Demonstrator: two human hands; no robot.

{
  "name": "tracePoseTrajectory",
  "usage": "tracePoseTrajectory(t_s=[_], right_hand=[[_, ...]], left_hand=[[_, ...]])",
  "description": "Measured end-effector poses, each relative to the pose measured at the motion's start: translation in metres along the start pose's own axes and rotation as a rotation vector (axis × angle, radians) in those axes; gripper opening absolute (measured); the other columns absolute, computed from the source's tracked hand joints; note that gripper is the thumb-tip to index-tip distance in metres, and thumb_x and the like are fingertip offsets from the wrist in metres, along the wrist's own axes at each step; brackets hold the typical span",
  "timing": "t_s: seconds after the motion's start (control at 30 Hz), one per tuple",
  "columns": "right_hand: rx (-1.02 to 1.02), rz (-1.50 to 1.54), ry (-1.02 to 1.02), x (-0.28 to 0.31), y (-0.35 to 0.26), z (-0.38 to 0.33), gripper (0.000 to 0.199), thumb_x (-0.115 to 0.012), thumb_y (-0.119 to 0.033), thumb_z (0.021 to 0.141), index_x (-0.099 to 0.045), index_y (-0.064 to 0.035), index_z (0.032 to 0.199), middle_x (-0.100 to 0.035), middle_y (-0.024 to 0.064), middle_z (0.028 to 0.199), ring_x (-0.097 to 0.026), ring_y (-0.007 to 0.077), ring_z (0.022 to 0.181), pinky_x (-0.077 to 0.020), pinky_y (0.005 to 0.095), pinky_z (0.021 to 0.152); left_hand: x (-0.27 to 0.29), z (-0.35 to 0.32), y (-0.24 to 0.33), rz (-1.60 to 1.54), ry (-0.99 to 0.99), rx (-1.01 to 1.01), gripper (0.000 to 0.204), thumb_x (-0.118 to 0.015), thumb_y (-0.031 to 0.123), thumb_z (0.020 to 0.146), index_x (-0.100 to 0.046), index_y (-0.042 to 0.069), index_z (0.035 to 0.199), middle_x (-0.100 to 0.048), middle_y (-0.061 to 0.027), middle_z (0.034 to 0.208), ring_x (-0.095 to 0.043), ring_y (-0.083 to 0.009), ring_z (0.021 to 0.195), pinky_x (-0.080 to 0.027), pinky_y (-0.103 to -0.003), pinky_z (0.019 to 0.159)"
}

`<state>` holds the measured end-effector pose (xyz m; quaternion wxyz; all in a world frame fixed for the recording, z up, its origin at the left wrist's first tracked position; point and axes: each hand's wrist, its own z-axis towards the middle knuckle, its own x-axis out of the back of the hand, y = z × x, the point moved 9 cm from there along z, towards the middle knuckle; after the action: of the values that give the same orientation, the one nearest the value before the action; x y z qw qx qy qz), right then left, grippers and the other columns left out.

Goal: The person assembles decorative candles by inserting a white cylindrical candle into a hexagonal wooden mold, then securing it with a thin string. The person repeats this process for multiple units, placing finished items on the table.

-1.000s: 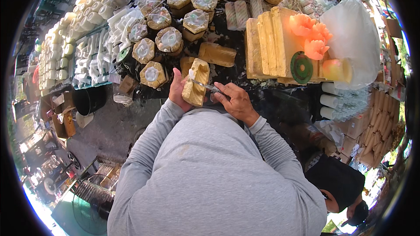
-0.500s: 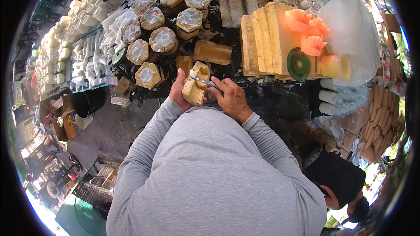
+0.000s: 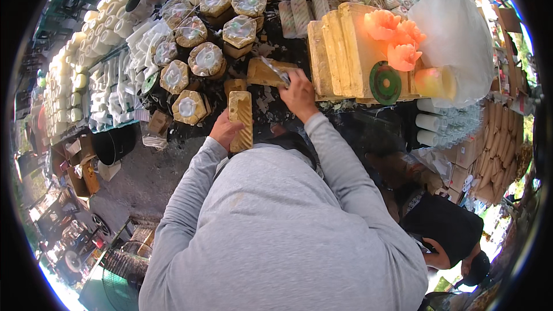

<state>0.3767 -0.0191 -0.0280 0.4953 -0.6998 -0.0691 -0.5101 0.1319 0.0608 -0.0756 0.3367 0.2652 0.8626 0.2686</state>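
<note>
My left hand [image 3: 226, 129] is closed round the lower left side of a yellowish mold half [image 3: 242, 116], which stands out in front of my belly. Its upper face shows slanting ridges. Farther forward and to the right, my right hand [image 3: 299, 97] grips a knife [image 3: 273, 69]. The pale blade points forward and left, over another tan mold piece [image 3: 258, 73] lying on the dark table. A smaller tan block [image 3: 235, 85] sits just beyond the mold half in my left hand.
Several hexagonal molds with whitish tops [image 3: 205, 59] stand at the left, beside white candle pieces [image 3: 109, 89]. On the right are large tan slabs [image 3: 340, 52], orange flower-shaped candles [image 3: 397, 40] and a cloudy plastic bag [image 3: 455, 40]. A person in black [image 3: 443, 224] is at lower right.
The mold half has turned, showing its ridged face instead of its rough one. My right hand has carried the knife off it, forward and to the right.
</note>
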Motion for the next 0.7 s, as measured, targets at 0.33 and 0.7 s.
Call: tracePoseTrajectory(t_s=[0.33,0.7], right_hand=[[-0.239,-0.228,-0.332,-0.043,0.035,0.022,0.045,-0.083,-0.031,0.079,-0.074,-0.0033,0.113,-0.076,0.0241,0.107,-0.073,0.0446,0.106,-0.0593,0.0514,0.091],[-0.345,0.300,-0.251,-0.027,0.045,-0.012,0.040,-0.090,-0.022,0.079,-0.073,0.0031,0.105,-0.077,0.0169,0.096,-0.074,0.0285,0.085,-0.0578,0.0407,0.078]], left_hand=[[0.019,0.012,-0.026,0.113,0.305,-0.057,0.043,-0.075,0.011,0.090,-0.063,-0.003,0.129,-0.074,-0.0103,0.113,-0.071,-0.0212,0.094,-0.057,-0.037,0.085],[0.006,0.060,-0.047,0.834,0.261,-0.231,0.045,-0.073,0.010,0.093,-0.058,-0.002,0.134,-0.067,-0.0160,0.127,-0.067,-0.0280,0.116,-0.056,-0.039,0.096]])
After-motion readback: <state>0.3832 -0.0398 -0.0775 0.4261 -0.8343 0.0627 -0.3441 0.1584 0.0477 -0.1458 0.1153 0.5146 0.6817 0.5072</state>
